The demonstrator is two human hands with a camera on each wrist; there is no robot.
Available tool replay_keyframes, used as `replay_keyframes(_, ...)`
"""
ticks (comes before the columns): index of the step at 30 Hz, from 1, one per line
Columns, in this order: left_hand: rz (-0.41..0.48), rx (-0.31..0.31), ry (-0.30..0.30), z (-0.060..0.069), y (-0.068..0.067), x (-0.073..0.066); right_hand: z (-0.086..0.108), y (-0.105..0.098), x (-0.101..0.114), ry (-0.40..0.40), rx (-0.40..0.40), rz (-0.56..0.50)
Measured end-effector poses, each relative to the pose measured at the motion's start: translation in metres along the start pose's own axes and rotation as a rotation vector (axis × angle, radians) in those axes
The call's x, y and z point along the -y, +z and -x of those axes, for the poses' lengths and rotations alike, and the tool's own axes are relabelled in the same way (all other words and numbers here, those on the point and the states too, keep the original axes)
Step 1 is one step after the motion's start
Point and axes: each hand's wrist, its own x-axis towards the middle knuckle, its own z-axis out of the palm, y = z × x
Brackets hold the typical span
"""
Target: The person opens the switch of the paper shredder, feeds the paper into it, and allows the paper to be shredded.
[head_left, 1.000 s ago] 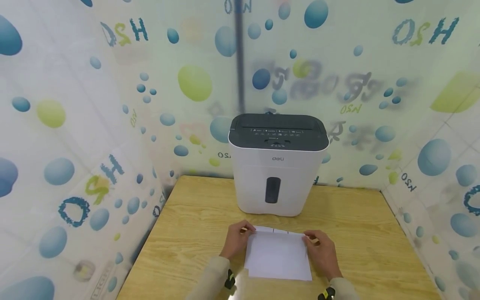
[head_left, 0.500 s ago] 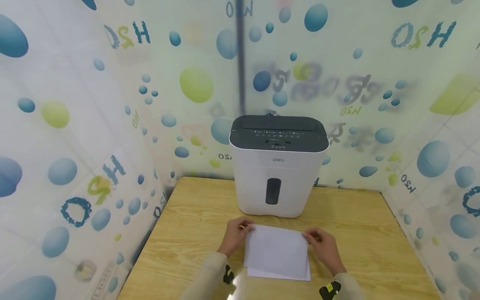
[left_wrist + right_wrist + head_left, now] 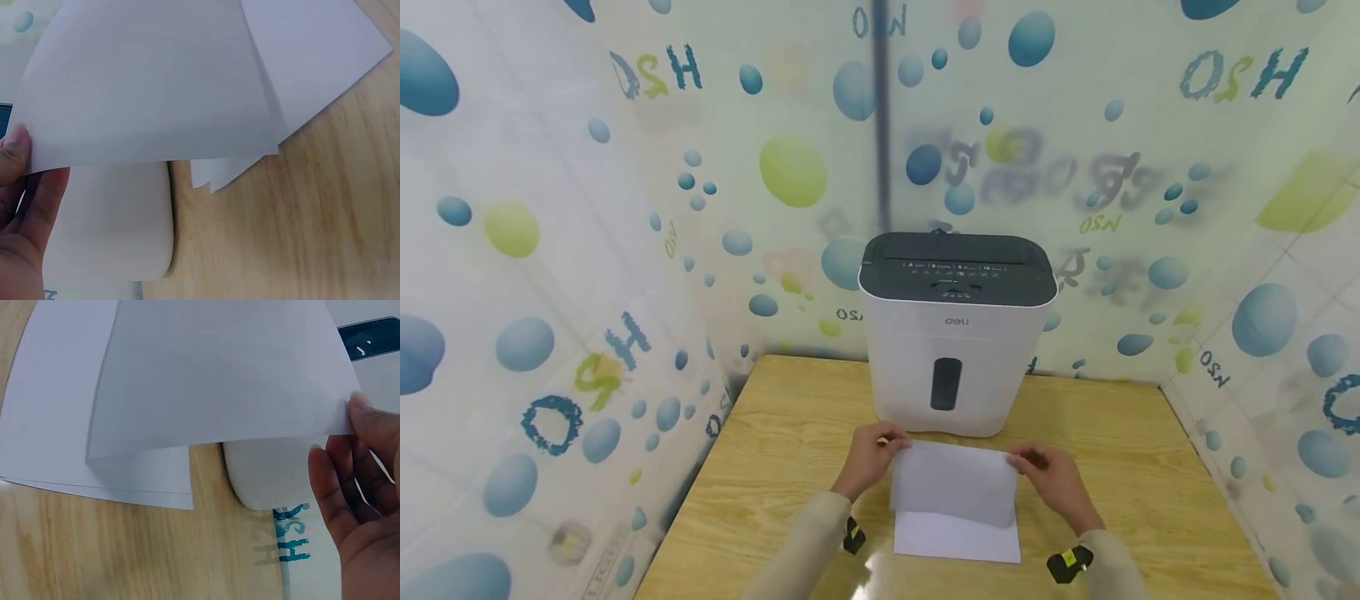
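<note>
On a wood-grained table (image 3: 790,433), enclosed by bubble-printed walls (image 3: 797,92), white paper (image 3: 957,542) is laid before a shredder (image 3: 906,375); over that paper a sheet (image 3: 957,483) is held, its far corners pinched by the left hand (image 3: 868,460) and right hand (image 3: 1057,479).

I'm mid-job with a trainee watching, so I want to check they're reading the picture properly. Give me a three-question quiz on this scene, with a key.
1. Multiple choice: where do the left hand and right hand hold the raised sheet?
A) By the corners nearest the person
B) By the corners nearest the shredder
C) By its middle

2. True or false: the raised sheet is inside the shredder's slot.

3. Fill in the blank: under the raised sheet, more white ____ lies on the wooden table.

Key:
1. B
2. False; it is held in front of the shredder.
3. paper
</note>
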Motion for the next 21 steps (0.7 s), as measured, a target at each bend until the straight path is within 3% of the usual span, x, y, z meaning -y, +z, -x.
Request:
replay_keyframes(8,0.053,0.033,-0.09,-0.008,-0.007,-0.01,-0.006,-0.011,0.011,0.058,0.013,-0.049)
replay_keyframes(16,0.105,-0.032,-0.09,-0.021,-0.015,-0.026,-0.015,-0.019,0.023,0.087,-0.057,-0.173)
replay_keyframes(21,0.101,-0.064,-0.074,-0.033,-0.024,-0.041,-0.022,-0.027,0.037,0.074,-0.105,-0.177)
